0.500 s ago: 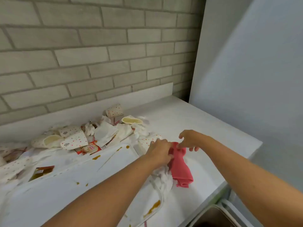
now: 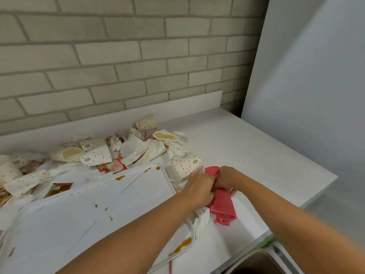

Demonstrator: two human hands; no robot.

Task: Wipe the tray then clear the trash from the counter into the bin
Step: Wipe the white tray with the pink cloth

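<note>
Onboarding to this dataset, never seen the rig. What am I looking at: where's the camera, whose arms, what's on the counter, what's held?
There is no robot here: a person works with bare hands. The single wide-angle camera sits on their head and looks forward and down, so the two forearms coming in from the bottom are their own. The left hand and the right hand both grip a pink cloth, just beside the right edge of a white tray that is streaked with brown sauce. Behind the tray, on the white counter, lies a heap of trash: dotted paper cups on their sides, crumpled napkins and a Coffee-mate sachet. The dark opening at the bottom right looks like the bin, though only part of it shows.
</note>
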